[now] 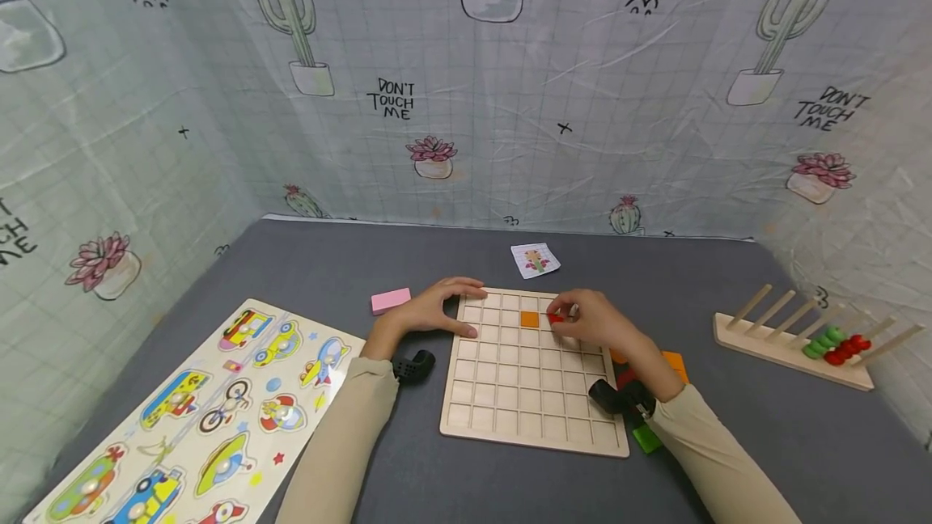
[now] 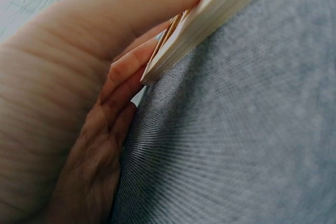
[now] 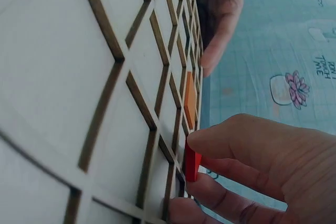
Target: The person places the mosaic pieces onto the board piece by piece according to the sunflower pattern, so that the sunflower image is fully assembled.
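Note:
A wooden grid board (image 1: 510, 378) lies flat on the grey table. My left hand (image 1: 431, 307) rests at its far left corner, thumb and fingers spread along the edge; the board's side (image 2: 178, 51) shows beneath it in the left wrist view. With thumb and fingers, my right hand (image 1: 593, 320) pinches a red square tile (image 3: 192, 160) over a cell in the far part of the board. One cell away, an orange square tile (image 1: 529, 319) sits in the grid. Orange tiles (image 1: 675, 364) and a green tile (image 1: 646, 438) lie partly hidden beneath my right forearm.
A vehicle puzzle board (image 1: 218, 419) lies at the left. A pink block (image 1: 391, 301) is beyond my left hand, and a small picture card (image 1: 535, 260) lies past the board. At the right stands a wooden peg rack (image 1: 794, 352) with green and red beads.

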Action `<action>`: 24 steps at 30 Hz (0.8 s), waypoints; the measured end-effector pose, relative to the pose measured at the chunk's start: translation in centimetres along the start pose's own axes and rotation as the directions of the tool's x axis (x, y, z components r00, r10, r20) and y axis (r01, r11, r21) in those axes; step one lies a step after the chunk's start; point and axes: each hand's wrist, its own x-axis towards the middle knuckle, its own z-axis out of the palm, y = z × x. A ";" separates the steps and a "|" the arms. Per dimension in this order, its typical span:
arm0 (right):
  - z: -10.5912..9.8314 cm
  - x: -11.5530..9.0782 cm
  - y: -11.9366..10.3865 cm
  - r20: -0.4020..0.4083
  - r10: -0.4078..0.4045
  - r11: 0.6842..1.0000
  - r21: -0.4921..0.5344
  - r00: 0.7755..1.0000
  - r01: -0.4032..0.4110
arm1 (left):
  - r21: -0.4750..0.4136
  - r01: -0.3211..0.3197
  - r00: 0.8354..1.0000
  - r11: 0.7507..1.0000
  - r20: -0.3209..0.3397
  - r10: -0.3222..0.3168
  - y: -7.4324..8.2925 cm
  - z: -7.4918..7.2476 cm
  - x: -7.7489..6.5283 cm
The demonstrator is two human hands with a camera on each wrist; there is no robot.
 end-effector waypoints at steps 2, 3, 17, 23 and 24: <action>0.1 0.2 -0.1 0.002 -0.006 1.000 0.005 1.000 0.006 | 0.002 -0.005 1.000 1.000 0.002 0.005 0.1 0.0 0.1; 0.1 0.2 0.0 0.000 -0.007 1.000 0.006 1.000 0.007 | 0.005 -0.007 1.000 1.000 0.004 0.007 0.1 0.0 0.1; 0.2 0.4 0.0 0.009 -0.016 0.999 0.035 1.000 0.016 | 0.002 0.001 1.000 1.000 -0.004 -0.001 0.1 0.0 0.2; 0.5 0.5 0.2 0.010 -0.021 0.999 0.035 1.000 0.021 | 0.007 0.001 1.000 1.000 -0.007 -0.001 0.0 0.0 0.1; 0.5 0.5 0.3 0.008 -0.023 0.999 0.029 1.000 0.023 | 0.007 0.000 1.000 1.000 -0.007 0.000 0.0 0.0 0.1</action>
